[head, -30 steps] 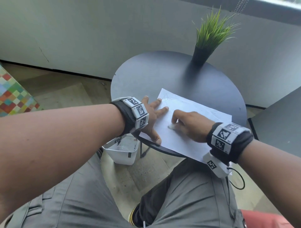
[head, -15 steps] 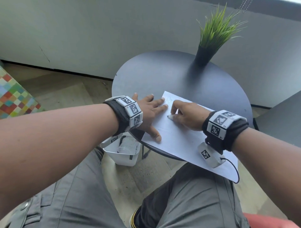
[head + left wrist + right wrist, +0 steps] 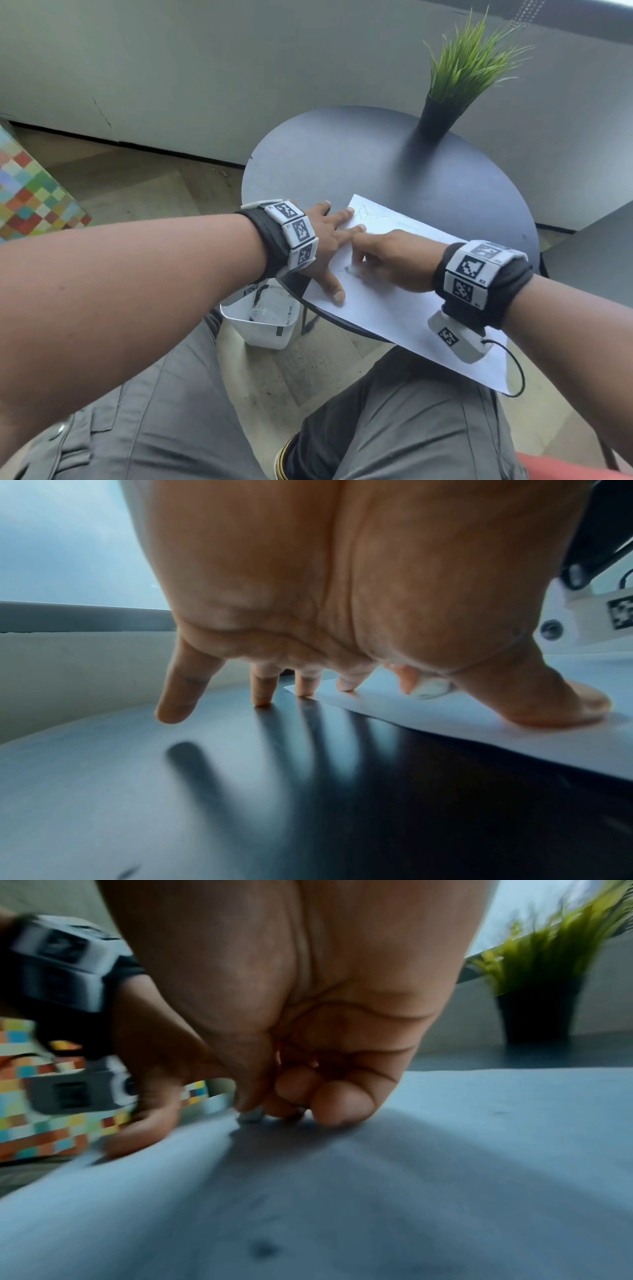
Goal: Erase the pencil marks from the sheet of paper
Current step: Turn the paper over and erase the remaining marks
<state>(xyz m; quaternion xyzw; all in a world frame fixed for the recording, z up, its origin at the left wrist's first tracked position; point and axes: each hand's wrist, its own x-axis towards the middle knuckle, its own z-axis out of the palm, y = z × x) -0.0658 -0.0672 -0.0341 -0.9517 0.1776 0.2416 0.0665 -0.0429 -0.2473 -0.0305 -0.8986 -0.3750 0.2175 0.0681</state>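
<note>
A white sheet of paper (image 3: 387, 308) lies across the near edge of the round dark table (image 3: 342, 164), its near right corner hanging past the rim. Faint pencil marks (image 3: 364, 214) show near its far left corner. My left hand (image 3: 329, 246) lies flat with spread straight fingers, thumb and two fingertips pressing the paper's left edge (image 3: 394, 710). My right hand (image 3: 387, 260) is curled and pinches a small white eraser (image 3: 352, 270) against the paper, just right of the left thumb. The eraser (image 3: 430, 689) also shows in the left wrist view and, blurred, the eraser (image 3: 250, 1116) under the curled fingers in the right wrist view.
A potted green grass plant (image 3: 455, 82) stands at the table's far right edge. A white bin (image 3: 263, 318) sits on the floor under the table's left side. A second dark surface (image 3: 596, 260) is at the right. My grey-trousered legs are below the table.
The right hand with the eraser has shifted back toward me along the paper, after being farther up half a second ago. The left hand stays pressed on the paper's left edge.
</note>
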